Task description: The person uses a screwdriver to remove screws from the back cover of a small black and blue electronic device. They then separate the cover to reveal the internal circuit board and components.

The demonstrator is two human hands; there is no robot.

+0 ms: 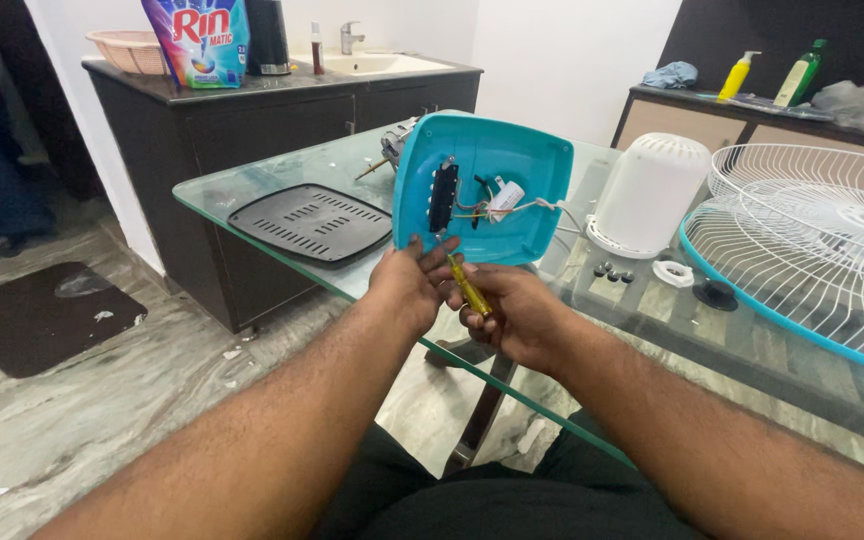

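A turquoise plastic fan base (512, 165) stands tilted on the glass table (352, 165), its hollow underside facing me with a black switch block (442, 197), wires and a white part inside. My left hand (407, 285) grips the base's lower edge with fingers on the rim. My right hand (517, 315) holds a yellow-handled screwdriver (470, 290), its tip pointing up toward the lower edge of the base near the switch block.
A black vented bottom plate (310, 222) lies to the left. A white motor cover (647, 190), small black screws (614, 270), a white ring (672, 272) and white wire fan guards (812, 240) lie right. A dark cabinet with sink (282, 100) stands behind.
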